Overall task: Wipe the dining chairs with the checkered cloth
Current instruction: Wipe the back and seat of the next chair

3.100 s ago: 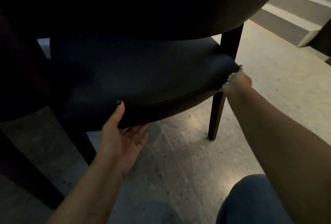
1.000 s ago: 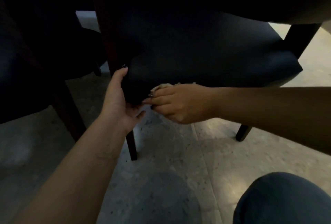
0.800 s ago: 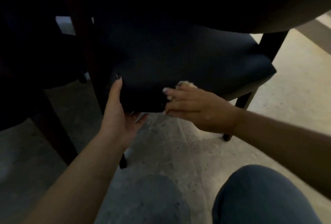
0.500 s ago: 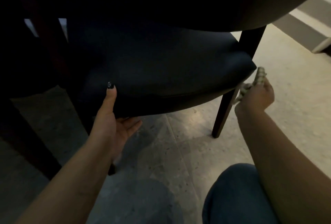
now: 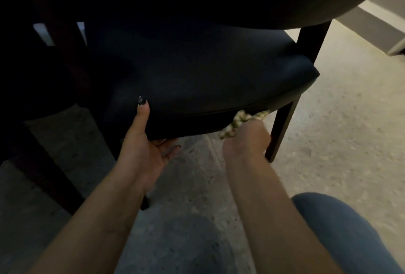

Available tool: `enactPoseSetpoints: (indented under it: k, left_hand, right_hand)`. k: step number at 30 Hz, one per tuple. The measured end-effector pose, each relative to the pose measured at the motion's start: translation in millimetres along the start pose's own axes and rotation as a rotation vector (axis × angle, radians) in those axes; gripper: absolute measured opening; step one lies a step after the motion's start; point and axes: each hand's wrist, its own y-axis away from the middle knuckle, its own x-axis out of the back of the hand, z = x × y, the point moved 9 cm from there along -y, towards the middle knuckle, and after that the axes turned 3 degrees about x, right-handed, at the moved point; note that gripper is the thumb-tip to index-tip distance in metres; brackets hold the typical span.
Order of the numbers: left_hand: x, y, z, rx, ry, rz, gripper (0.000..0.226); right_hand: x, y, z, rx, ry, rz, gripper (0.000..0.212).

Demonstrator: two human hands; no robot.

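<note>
While the left hand [image 5: 144,151] clasps the near left edge of the dining chair [image 5: 197,72], thumb on top of the dark seat and fingers spread beneath it, the right hand [image 5: 246,142] has its grip bunched around the checkered cloth [image 5: 241,120]. That cloth is pressed against the seat's near underside edge, just left of the near right chair leg [image 5: 282,129], above the speckled floor [image 5: 339,120].
</note>
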Motion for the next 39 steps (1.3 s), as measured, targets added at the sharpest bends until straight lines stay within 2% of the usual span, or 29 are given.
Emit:
enactPoseSetpoints:
  k: [1,3,7,11,13,14,16,18,20,22,23,26,29,31,34,36,37,39]
  left_hand:
    - [1,0,0,0.011,-0.010,-0.014,0.085]
    - [2,0,0,0.016,-0.041,-0.045,0.089]
    - [1,1,1,-0.013,-0.072,-0.064,0.079]
    - [1,-1,2,-0.033,-0.045,-0.013,0.069]
    - [5,-2,3,-0.033,-0.024,0.031,0.063]
    - [6,-2,3,-0.025,-0.008,0.040,0.061]
    - [4,-1,2,-0.007,0.028,0.023,0.059]
    - [2,0,3,-0.007,0.072,0.004,0.057]
    - [-5,4,5,-0.019,0.134,-0.085,0.057]
    - [-15,8,9,-0.050,0.231,-0.230,0.057]
    - [-17,10,10,-0.056,0.276,-0.270,0.059]
    - [-14,8,10,-0.058,0.286,-0.280,0.071]
    - [-4,3,5,-0.021,0.161,-0.174,0.081]
    - [-1,0,4,-0.001,0.120,-0.145,0.087]
    - [2,-2,5,-0.008,0.113,-0.113,0.089]
    - [1,-1,4,-0.018,0.109,-0.080,0.088]
    - [0,-1,4,-0.032,0.110,-0.065,0.086]
    - [0,-1,7,-0.073,0.111,-0.053,0.079]
  right_hand:
    - [-1,1,0,-0.030,-0.100,-0.006,0.027]
    - [8,2,-20,-0.007,-0.182,0.084,0.026]
    - [-2,24,-19,-0.006,-0.143,0.083,0.029]
    - [-19,69,19,-0.053,-0.028,0.008,0.033]
    - [-17,90,34,-0.066,0.024,-0.130,0.027]
    - [-11,98,38,-0.006,0.070,-0.202,0.027]
    - [1,116,22,0.289,0.158,-0.319,0.039]
    - [-4,135,-5,0.718,0.251,-0.390,0.055]
    - [-36,159,-15,1.144,0.400,-0.538,0.061]
    - [-73,181,4,1.503,0.639,-0.688,0.050]
    - [-84,184,16,1.645,0.750,-0.705,0.043]
    - [-88,172,32,1.909,0.941,-0.750,0.037]
    - [-66,135,11,1.954,1.014,-0.828,0.038]
    - [-50,95,-25,1.826,1.048,-0.681,0.040]
    - [-35,54,-69,1.451,0.884,-0.355,0.048]
    - [-40,70,-64,1.369,0.775,-0.260,0.048]
    - [-47,87,-51,1.410,0.760,-0.297,0.048]
    - [-67,129,-17,1.550,0.773,-0.502,0.040]
